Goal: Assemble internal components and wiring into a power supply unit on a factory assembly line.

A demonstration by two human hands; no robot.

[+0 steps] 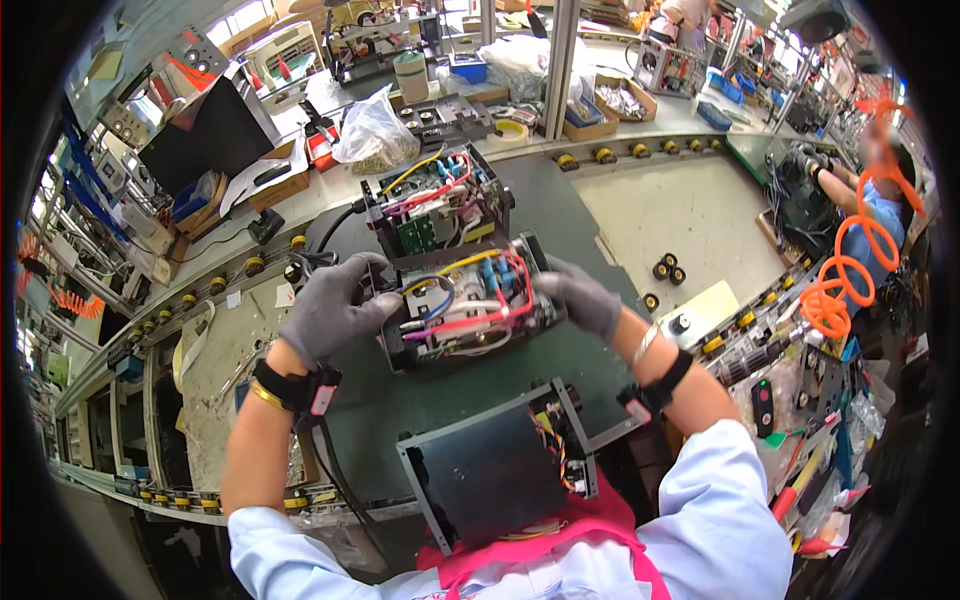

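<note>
An open electronics unit [478,310] with red, yellow and blue wires rests on the dark green board [400,420] in front of me. My left hand [340,305], in a grey glove, grips its left end, thumb and fingers apart around the corner. From the other side my right hand [585,300], also gloved, holds the right end with bent fingers; some fingertips are hidden. Just beyond stands a similar open unit [440,200], with a black cable at its left. Closest to my body lies a dark metal casing [490,475], tilted, with wires showing at its right side.
Roller tracks [255,266] run along both sides. Black round parts [668,268] lie on the pale surface at right. An orange coiled hose [835,290] hangs near another person [880,215]. At the back are a plastic bag [378,135] and a black monitor [208,135].
</note>
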